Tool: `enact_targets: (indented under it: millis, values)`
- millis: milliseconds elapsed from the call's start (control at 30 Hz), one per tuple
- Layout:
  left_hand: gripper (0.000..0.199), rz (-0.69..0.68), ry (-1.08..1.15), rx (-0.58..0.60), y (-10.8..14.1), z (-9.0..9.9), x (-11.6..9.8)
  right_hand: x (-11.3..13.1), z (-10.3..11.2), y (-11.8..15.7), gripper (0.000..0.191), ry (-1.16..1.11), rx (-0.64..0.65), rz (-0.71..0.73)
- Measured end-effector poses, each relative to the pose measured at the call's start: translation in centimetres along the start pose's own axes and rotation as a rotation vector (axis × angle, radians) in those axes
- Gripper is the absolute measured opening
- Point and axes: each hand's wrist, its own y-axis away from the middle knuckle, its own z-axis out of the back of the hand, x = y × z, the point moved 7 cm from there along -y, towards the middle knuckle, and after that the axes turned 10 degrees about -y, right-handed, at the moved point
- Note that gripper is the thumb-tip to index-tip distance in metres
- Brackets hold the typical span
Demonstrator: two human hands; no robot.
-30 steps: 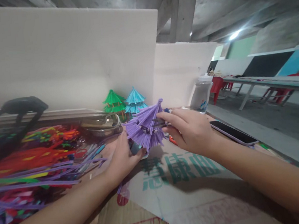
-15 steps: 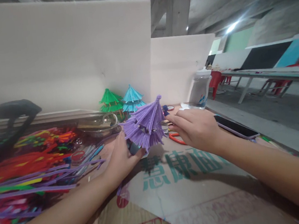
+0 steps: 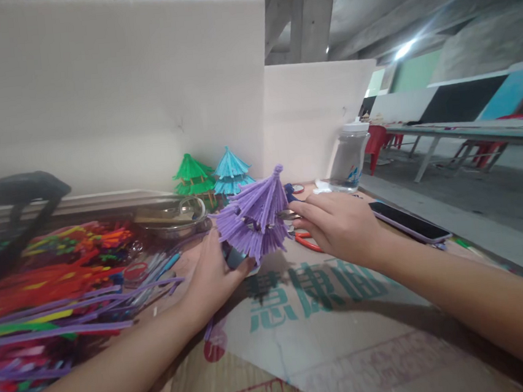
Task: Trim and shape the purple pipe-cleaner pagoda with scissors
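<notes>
A purple two-tiered pavilion model point(image 3: 258, 215), made of fuzzy pipe cleaners, leans to the right above the table. My left hand point(image 3: 215, 265) is closed around its lower part, the thumb in front, and the base is mostly hidden. Close to the model's right side, my right hand point(image 3: 340, 222) has its fingers pressed together. A thin greyish bit shows at those fingertips, too small to name. Red-handled pliers point(image 3: 307, 241) lie partly behind my right hand. Farther back stand a green pavilion model point(image 3: 192, 177) and a blue one point(image 3: 231, 173) against the white board.
Loose pipe cleaners point(image 3: 52, 278) in many colours cover the left side. A metal bowl point(image 3: 172, 232) sits behind my left hand. To the right are a clear bottle point(image 3: 350, 156) and a phone point(image 3: 409, 222). Printed cardboard point(image 3: 330, 337) covers the table.
My right hand has shifted slightly at the model's right side, with its fingers still together. The purple model and my left hand stay almost where they were.
</notes>
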Motion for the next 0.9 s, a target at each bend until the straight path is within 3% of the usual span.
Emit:
enact_targets:
  millis: [200, 667, 900]
  values:
    - [0.064, -0.046, -0.011, -0.013, -0.1, 0.3, -0.6, 0.0, 0.1, 0.0, 0.032, -0.011, 0.001, 0.006]
    - [0.071, 0.013, -0.007, -0.014, 0.1, -0.3, 0.7, 0.2, 0.7, -0.4, 0.030, 0.028, -0.024, -0.005]
    - [0.068, 0.003, -0.014, -0.006, -0.1, 0.1, -0.1, 0.1, 0.3, -0.2, 0.031, 0.037, 0.005, -0.006]
